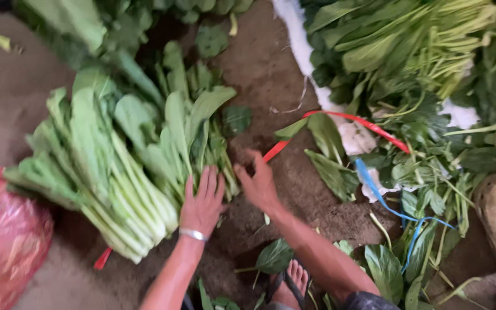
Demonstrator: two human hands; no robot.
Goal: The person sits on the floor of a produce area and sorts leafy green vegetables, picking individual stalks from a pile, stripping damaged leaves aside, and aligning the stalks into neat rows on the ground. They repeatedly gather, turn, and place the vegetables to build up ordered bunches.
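Your left hand (203, 202) lies flat with fingers spread on the stalk end of the leafy green bundle (107, 166) at centre left, gripping nothing — your right hand (258, 182), just beside it, pinches the end of a red strap (345, 119) running toward the upper right. The bundle looks gathered but not yet tied; loose greens (409, 51) on the ground at right remain unsorted.
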